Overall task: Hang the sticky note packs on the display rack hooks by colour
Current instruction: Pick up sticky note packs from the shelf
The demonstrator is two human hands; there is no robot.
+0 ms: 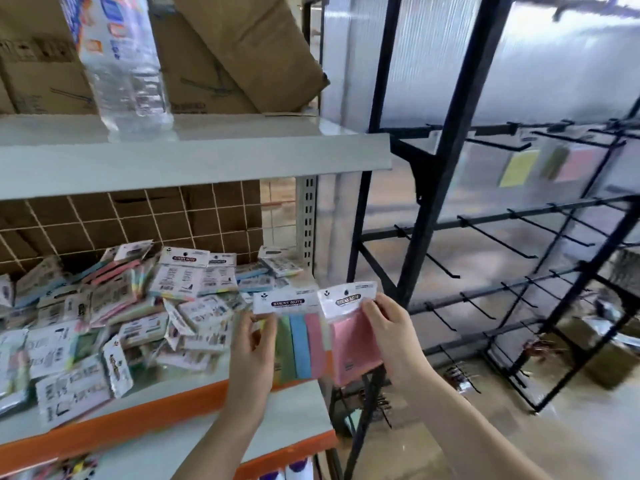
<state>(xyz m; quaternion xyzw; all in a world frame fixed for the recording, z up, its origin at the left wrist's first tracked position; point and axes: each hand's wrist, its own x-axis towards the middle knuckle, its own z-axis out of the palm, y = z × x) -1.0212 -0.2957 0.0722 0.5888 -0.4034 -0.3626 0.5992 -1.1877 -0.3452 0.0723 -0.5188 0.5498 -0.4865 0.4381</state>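
Hands held two packs: left hand (254, 341) pinching the multicolour pack (301, 344), right hand (389, 336) the pink pack (353, 344); next, likely the hooks (498, 143) at two o'clock.

My left hand (254, 337) and right hand (388, 336) each hold a sticky note pack side by side before me, the left pack (298, 337) partly behind the right pack (349, 337). To the left, a heap of packs (114, 313) lies on the shelf (301, 424), under an upper shelf (194, 157) bearing boxes (221, 53) and a bottle (121, 64). The display rack (485, 216) stands right, with packs hanging (540, 164) near its top.
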